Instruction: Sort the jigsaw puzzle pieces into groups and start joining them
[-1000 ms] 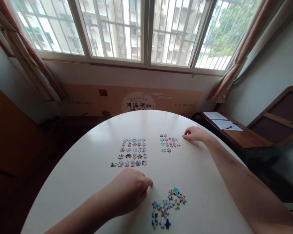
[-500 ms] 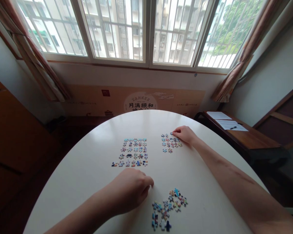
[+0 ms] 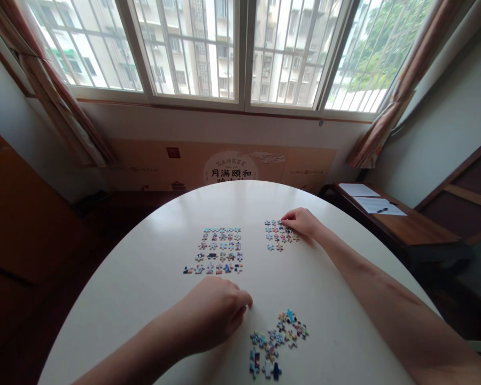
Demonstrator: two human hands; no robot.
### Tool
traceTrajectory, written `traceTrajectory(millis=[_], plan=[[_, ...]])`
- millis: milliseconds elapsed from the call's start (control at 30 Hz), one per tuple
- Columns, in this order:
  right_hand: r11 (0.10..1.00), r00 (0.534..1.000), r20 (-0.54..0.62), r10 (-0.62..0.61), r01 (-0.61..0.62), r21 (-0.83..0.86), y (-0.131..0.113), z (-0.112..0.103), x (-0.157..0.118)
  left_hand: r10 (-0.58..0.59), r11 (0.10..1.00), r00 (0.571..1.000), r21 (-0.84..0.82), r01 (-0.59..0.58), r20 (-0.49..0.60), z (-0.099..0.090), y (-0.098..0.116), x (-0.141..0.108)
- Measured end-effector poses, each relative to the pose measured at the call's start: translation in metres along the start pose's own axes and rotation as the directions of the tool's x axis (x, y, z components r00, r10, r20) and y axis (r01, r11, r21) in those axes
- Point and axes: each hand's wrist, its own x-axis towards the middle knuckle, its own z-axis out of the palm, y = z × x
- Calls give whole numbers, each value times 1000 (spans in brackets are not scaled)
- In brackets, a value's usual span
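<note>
My right hand (image 3: pixel 302 221) is at the far-right set of jigsaw pieces (image 3: pixel 269 237), its fingertips pinched on a small puzzle piece (image 3: pixel 279 222) in the top row. Part of that set is covered by the hand. My left hand (image 3: pixel 220 309) rests curled on the table, nearer to me; its inner fingers are out of sight, so whether it holds anything cannot be seen. Just beyond it lie neat rows of separate jigsaw pieces (image 3: pixel 212 246). A loose, jumbled heap of pieces (image 3: pixel 276 337) lies to the right of my left hand, close to me.
All pieces lie on a round white table (image 3: pixel 144 278). A wooden side bench (image 3: pixel 420 224) with papers (image 3: pixel 374 206) and a dark pen stands at the right. Behind the table are a printed cardboard panel (image 3: pixel 144 155) and barred windows with curtains.
My right hand has drawn very slightly toward me and left, bringing the pinched piece down in line with the top row. My left hand has stayed still.
</note>
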Motion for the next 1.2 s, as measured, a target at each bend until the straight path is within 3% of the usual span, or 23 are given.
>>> traceTrajectory(millis=[267,433,700,900,1033,1200], plan=[[995,1000,-14,23,-21,96,0,0,-2,19,1000,999,4,-19,-28,1,-1,-1],[965,995,-63,78,-59,255,6,1,-1,41,999,997,4,-40,-64,4,-3,-1],[774,935,-206,287,-100,626,35,-5,-8,114,993,986,0,-115,-118,5,-4,-1],[628,908,-213,360,-67,775,48,-9,-7,252,932,964,-246,-266,-86,-2,-3,-1],[583,885,-209,417,-84,808,49,-11,-5,286,920,956,-260,-293,-68,-1,-1,1],[593,871,-206,447,-116,797,39,-9,-12,247,957,963,-130,-260,-108,7,0,3]])
